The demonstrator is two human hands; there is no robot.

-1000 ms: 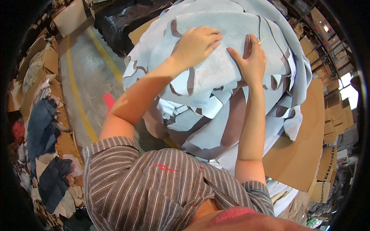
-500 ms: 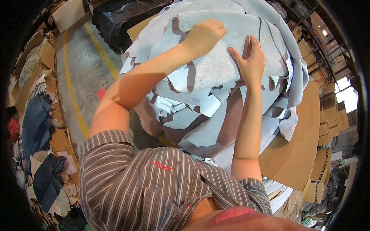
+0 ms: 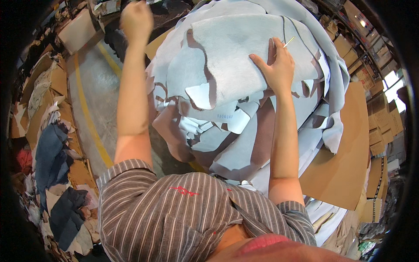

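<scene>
A large pile of pale grey-blue leather hides [image 3: 238,52] with ragged edges lies in front of me. My right hand [image 3: 280,65] rests on the top hide, thumb spread away from the fingers. Between those fingers sits a thin stick with a yellowish end [image 3: 289,42]. My left hand [image 3: 137,22] is raised beyond the pile's far left side, off the leather. Its fingers are curled closed and slightly blurred, so whatever they may hold cannot be made out. Below the top hide, folded layers and scraps of leather [image 3: 218,135] hang in uneven flaps.
Brown cardboard [image 3: 338,174] stands along the pile's right side. Dark hides [image 3: 168,11] lie behind it at the far left. Across the yellow-lined floor [image 3: 89,105], heaps of scraps [image 3: 52,153] fill the left side. Cardboard boxes [image 3: 384,122] are stacked at the right.
My left hand has lifted off the top hide and swung up and left, with the arm straightening. My right hand stays at about the same spot on the leather, still with the stick.
</scene>
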